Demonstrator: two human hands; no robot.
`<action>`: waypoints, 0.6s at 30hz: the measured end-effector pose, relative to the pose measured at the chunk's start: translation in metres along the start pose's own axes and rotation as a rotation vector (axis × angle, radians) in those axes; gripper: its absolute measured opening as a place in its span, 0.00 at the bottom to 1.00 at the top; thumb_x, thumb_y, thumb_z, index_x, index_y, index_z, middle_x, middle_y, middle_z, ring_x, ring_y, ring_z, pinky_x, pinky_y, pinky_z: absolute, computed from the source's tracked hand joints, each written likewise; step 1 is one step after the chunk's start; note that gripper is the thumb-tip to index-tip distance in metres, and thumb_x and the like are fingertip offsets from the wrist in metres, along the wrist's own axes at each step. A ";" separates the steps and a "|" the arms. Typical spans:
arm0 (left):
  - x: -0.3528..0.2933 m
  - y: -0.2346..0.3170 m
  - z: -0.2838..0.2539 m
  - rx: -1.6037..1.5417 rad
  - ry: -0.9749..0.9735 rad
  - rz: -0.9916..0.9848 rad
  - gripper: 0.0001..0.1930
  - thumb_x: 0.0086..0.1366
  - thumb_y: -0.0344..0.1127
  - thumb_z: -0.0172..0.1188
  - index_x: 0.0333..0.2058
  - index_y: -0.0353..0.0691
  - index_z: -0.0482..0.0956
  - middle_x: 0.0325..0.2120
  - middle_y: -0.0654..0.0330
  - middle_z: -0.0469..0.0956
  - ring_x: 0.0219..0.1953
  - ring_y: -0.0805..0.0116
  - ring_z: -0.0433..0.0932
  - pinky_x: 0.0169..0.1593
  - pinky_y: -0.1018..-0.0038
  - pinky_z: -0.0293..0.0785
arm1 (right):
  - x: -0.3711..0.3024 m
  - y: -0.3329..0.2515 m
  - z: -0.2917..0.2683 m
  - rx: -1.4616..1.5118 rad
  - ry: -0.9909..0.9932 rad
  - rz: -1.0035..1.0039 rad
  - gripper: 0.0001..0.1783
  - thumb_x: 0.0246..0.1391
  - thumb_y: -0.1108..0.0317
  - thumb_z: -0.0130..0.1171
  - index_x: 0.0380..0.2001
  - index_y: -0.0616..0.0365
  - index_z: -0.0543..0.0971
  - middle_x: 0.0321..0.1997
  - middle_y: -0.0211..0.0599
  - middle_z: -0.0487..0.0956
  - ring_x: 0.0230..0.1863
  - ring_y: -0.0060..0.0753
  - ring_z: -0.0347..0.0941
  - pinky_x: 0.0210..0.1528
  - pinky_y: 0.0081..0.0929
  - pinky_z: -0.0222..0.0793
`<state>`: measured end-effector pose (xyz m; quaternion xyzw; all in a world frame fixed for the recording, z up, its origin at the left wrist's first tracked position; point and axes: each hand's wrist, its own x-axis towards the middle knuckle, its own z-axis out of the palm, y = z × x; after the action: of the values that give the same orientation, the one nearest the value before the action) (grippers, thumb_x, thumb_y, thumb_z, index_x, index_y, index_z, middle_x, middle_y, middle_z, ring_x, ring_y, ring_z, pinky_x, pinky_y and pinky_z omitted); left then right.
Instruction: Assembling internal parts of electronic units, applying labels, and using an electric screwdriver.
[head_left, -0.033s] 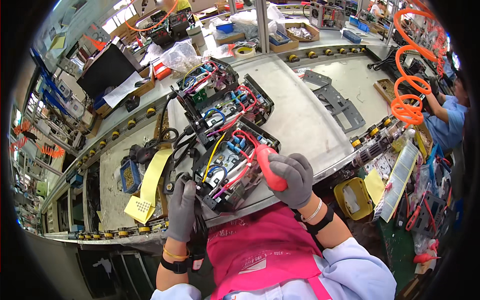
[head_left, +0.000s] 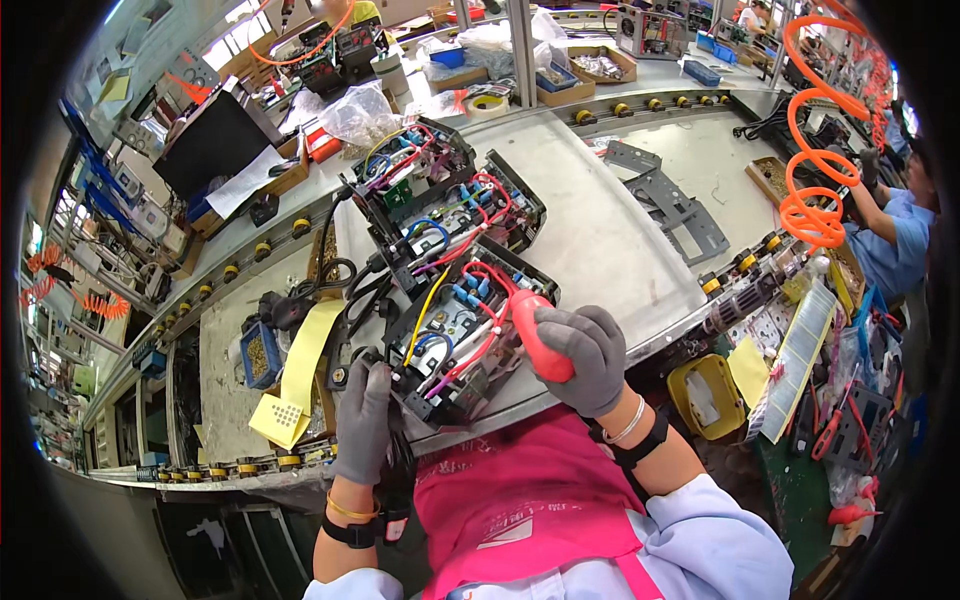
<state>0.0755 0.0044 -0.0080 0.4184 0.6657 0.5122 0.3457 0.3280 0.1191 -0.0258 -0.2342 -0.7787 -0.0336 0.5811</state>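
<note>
My gloved right hand (head_left: pixel 583 360) is closed round a smooth, rounded red object (head_left: pixel 536 335) whose kind I cannot make out. Its upper end is at the right side of the nearest open electronic unit (head_left: pixel 447 330), over red wires. That unit has a black metal frame with yellow, red, white and blue wires. At the unit's left edge, my gloved left hand (head_left: pixel 362 415) has its fingers curled together beside black cables (head_left: pixel 368 300). Whatever they grip is hidden. Two similar open units, a middle one (head_left: pixel 505 205) and a far one (head_left: pixel 420 160), stand behind in a row.
A pale board (head_left: pixel 600 220) lies under the units on the roller line. Flat black metal plates (head_left: pixel 665 200) lie to the right. Yellow paper (head_left: pixel 312 350) and a blue screw bin (head_left: pixel 261 355) are left. An orange coiled hose (head_left: pixel 812 205) hangs near a co-worker (head_left: pixel 895 230).
</note>
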 end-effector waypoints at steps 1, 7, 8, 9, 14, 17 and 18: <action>0.000 -0.002 0.000 0.002 -0.005 0.005 0.16 0.71 0.46 0.49 0.46 0.39 0.72 0.23 0.71 0.71 0.20 0.85 0.65 0.22 0.85 0.59 | 0.003 0.001 -0.002 0.025 -0.026 0.001 0.29 0.32 0.74 0.69 0.43 0.50 0.74 0.43 0.34 0.79 0.32 0.39 0.73 0.35 0.34 0.70; -0.002 0.012 0.010 -0.093 0.003 -0.094 0.17 0.71 0.47 0.49 0.34 0.38 0.70 0.21 0.68 0.65 0.25 0.82 0.61 0.27 0.81 0.59 | 0.010 0.004 -0.010 0.076 -0.049 0.026 0.29 0.31 0.73 0.71 0.42 0.53 0.74 0.42 0.36 0.79 0.32 0.40 0.74 0.33 0.32 0.70; 0.000 0.002 0.009 -0.084 0.030 -0.027 0.16 0.71 0.47 0.49 0.34 0.38 0.70 0.20 0.69 0.64 0.23 0.83 0.61 0.25 0.82 0.58 | 0.010 0.002 -0.013 0.076 -0.045 0.028 0.29 0.31 0.73 0.71 0.42 0.53 0.74 0.42 0.36 0.79 0.32 0.40 0.74 0.33 0.32 0.70; 0.001 -0.003 0.008 -0.075 0.058 0.039 0.16 0.71 0.48 0.49 0.34 0.39 0.70 0.20 0.70 0.64 0.22 0.84 0.61 0.23 0.84 0.56 | 0.008 -0.002 -0.019 0.075 -0.024 0.036 0.28 0.32 0.72 0.72 0.42 0.53 0.74 0.42 0.36 0.80 0.33 0.39 0.75 0.33 0.31 0.70; -0.001 0.006 0.007 -0.111 0.007 -0.016 0.15 0.71 0.46 0.48 0.36 0.39 0.70 0.21 0.71 0.65 0.23 0.84 0.62 0.24 0.83 0.58 | 0.004 -0.006 -0.046 0.007 0.026 0.031 0.29 0.37 0.67 0.75 0.41 0.54 0.69 0.40 0.39 0.80 0.32 0.36 0.77 0.31 0.30 0.71; 0.002 -0.002 0.011 -0.113 0.025 0.049 0.14 0.72 0.45 0.47 0.36 0.39 0.71 0.22 0.71 0.65 0.23 0.84 0.61 0.24 0.83 0.58 | -0.001 -0.002 -0.047 0.028 0.006 0.032 0.29 0.38 0.67 0.75 0.42 0.53 0.69 0.40 0.39 0.80 0.32 0.36 0.77 0.31 0.30 0.71; 0.003 -0.004 0.012 -0.110 0.056 0.100 0.14 0.72 0.45 0.47 0.37 0.39 0.71 0.22 0.71 0.65 0.22 0.84 0.61 0.24 0.83 0.57 | -0.003 0.000 -0.043 0.029 0.007 0.034 0.29 0.38 0.67 0.75 0.42 0.53 0.69 0.40 0.39 0.80 0.32 0.36 0.77 0.31 0.30 0.71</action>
<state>0.0841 0.0109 -0.0152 0.4169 0.6241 0.5763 0.3233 0.3670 0.1037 -0.0146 -0.2389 -0.7730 -0.0130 0.5876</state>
